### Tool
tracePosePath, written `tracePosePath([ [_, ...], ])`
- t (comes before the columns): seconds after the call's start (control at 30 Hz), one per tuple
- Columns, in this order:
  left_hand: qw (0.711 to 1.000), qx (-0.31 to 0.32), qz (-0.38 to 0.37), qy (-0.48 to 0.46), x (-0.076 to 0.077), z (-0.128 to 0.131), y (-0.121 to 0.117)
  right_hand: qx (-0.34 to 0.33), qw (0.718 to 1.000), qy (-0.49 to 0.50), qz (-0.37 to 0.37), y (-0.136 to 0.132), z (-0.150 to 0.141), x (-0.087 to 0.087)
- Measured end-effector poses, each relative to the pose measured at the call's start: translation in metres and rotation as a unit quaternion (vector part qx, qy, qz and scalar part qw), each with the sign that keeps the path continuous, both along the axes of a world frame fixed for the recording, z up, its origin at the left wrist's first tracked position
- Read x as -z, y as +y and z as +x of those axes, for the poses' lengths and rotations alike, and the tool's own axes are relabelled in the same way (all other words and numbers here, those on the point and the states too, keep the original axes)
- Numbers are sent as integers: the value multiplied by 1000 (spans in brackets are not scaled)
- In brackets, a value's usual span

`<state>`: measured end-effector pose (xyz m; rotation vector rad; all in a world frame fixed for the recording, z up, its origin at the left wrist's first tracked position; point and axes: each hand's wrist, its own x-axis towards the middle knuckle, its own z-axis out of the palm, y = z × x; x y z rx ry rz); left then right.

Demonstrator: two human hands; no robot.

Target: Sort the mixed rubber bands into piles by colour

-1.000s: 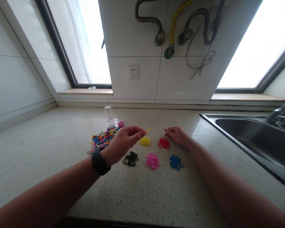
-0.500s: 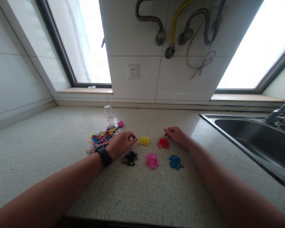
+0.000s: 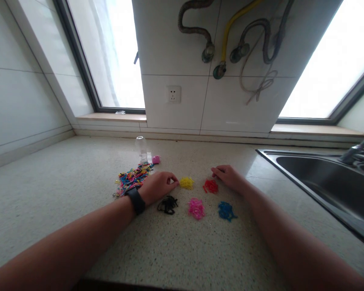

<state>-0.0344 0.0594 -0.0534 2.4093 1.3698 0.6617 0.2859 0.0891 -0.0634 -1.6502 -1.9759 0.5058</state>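
Note:
My left hand [image 3: 161, 186], with a black band on its wrist, rests just left of a small pile of yellow rubber bands [image 3: 187, 183]. Its thumb and forefinger are pinched together near that pile; whatever is between them is too small to see. My right hand [image 3: 226, 176] lies behind and right of a red rubber band pile [image 3: 210, 186], fingertips pressed together, contents hidden. Nearer me sit piles of black [image 3: 168, 205], pink [image 3: 196, 208] and blue rubber bands [image 3: 227, 211]. A mixed-colour heap of bands [image 3: 132, 178] spreads behind my left wrist, partly covered by it.
Behind the mixed heap stands a clear plastic bottle [image 3: 141, 149], with a pink cap-like piece [image 3: 155, 159] beside it. A steel sink [image 3: 309, 178] with a tap [image 3: 356, 151] is set into the speckled counter [image 3: 182, 250] at right. A tiled wall with a socket [image 3: 173, 94] rises behind.
The whole view has shifted slightly, so things appear a little lower and further right. My left fingertips have dipped slightly beside the yellow pile; my right hand stays by the red one.

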Motion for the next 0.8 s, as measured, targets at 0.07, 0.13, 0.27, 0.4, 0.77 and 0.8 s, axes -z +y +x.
tracePosePath([
  [0.07,1000,0,3,-10,-2,1,-2,4,1000,5,-3,-1,-1,-1],
  [0.13,1000,0,9,-22,-5,3,-6,5,1000,9,-4,-1,-1,-2],
  [0.27,998,26,24,-44,-18,13,-26,1,1000,10,-3,-1,-1,-1],
  [0.4,993,105,22,-54,-28,27,-61,-1,1000,11,-3,0,1,1],
  [0.77,909,403,96,-50,-6,48,-116,-9,1000,-4,6,0,1,1],
  [0.8,902,419,92,-55,-5,48,-118,-9,1000,-5,6,0,1,1],
])
